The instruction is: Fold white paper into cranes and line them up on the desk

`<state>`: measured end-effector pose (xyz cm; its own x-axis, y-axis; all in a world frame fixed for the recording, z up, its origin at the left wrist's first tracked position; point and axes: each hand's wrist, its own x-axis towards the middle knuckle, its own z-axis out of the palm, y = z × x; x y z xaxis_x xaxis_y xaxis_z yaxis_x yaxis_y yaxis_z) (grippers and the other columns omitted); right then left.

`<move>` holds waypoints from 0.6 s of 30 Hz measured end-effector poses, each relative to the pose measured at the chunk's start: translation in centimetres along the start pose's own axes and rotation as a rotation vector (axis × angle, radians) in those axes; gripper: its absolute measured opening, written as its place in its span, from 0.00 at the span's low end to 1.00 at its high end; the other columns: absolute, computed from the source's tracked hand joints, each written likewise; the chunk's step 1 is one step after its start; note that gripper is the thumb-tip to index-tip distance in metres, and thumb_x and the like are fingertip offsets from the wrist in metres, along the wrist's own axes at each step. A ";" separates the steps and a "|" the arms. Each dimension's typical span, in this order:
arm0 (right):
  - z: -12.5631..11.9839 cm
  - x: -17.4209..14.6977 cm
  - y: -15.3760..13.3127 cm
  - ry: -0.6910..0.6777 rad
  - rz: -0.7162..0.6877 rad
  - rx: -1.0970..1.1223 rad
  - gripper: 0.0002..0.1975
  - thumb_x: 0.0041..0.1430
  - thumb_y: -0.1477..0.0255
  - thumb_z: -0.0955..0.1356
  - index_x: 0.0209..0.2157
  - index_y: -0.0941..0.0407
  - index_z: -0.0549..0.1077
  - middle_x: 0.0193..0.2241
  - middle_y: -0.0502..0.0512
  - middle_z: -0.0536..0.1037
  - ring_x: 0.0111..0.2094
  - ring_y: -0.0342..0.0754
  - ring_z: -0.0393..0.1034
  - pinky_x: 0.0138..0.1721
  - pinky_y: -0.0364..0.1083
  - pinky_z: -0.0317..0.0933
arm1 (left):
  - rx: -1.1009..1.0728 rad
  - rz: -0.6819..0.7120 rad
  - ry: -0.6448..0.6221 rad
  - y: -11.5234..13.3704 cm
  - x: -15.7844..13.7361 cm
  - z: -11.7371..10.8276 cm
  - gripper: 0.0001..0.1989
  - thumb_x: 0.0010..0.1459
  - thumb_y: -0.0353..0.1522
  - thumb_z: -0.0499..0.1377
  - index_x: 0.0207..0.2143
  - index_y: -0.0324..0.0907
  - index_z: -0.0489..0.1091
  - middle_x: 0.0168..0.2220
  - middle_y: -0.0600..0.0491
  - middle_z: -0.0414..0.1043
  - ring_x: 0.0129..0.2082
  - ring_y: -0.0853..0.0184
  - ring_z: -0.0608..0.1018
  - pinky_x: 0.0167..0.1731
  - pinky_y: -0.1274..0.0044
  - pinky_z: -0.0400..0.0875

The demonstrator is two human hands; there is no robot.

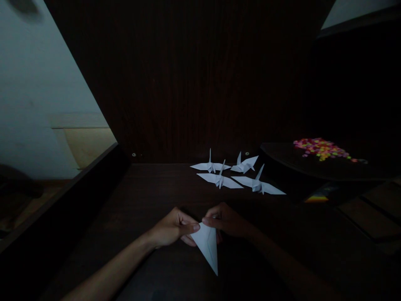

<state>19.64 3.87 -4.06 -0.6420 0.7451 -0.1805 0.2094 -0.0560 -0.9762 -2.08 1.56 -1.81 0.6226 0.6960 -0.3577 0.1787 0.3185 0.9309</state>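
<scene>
A partly folded sheet of white paper (208,243) is held between my two hands, its long point directed toward me. My left hand (176,227) pinches its upper left edge, thumb on top and fingers beneath. At the upper right corner, my right hand (224,220) grips the paper with thumb and curled fingers. Some fingertips are hidden behind the sheet. Beyond my hands stand several white origami cranes with spread wings, among them a front left crane (220,180), a front right crane (257,185), a back left crane (210,167) and a back right crane (244,166).
The dark wooden surface (150,188) meets an upright dark panel (194,83) at the back. A raised edge (72,196) runs along the left. On a curved dark shelf (282,156) at right lies a pile of small colourful pieces (322,148). The light is dim.
</scene>
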 end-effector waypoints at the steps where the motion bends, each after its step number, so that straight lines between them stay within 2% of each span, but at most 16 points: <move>1: 0.0 0.0 0.0 -0.008 0.007 0.000 0.24 0.54 0.52 0.68 0.23 0.61 0.71 0.14 0.50 0.71 0.14 0.41 0.66 0.15 0.38 0.59 | 0.010 -0.001 0.001 -0.1 0.0 -0.1 0.22 0.52 0.47 0.64 0.35 0.34 0.79 0.36 0.43 0.80 0.35 0.60 0.81 0.38 0.72 0.75; 8: 0.0 0.1 0.1 -0.052 0.035 0.006 0.25 0.53 0.50 0.68 0.26 0.62 0.72 0.15 0.50 0.72 0.14 0.42 0.67 0.15 0.39 0.59 | 0.032 -0.014 -0.026 -0.7 0.1 -0.3 0.27 0.49 0.50 0.64 0.39 0.35 0.79 0.37 0.41 0.79 0.37 0.58 0.81 0.38 0.70 0.75; 13: -0.3 0.1 0.3 -0.021 -0.006 -0.030 0.28 0.54 0.48 0.65 0.24 0.62 0.72 0.16 0.51 0.73 0.16 0.42 0.67 0.17 0.39 0.58 | 0.036 0.003 -0.020 -0.8 0.3 -0.4 0.25 0.51 0.49 0.64 0.38 0.34 0.79 0.37 0.42 0.79 0.37 0.58 0.81 0.39 0.71 0.75; 18: -0.4 0.1 0.3 -0.032 -0.014 -0.020 0.28 0.55 0.48 0.64 0.28 0.62 0.74 0.17 0.52 0.74 0.17 0.44 0.70 0.18 0.40 0.60 | 0.035 0.026 0.010 -0.7 0.4 -0.4 0.25 0.51 0.48 0.63 0.36 0.33 0.79 0.36 0.43 0.79 0.36 0.59 0.81 0.38 0.72 0.75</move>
<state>19.90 4.18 -4.30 -0.6679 0.7244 -0.1706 0.2144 -0.0322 -0.9762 -2.24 1.89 -2.64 0.6196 0.7102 -0.3342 0.1893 0.2781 0.9417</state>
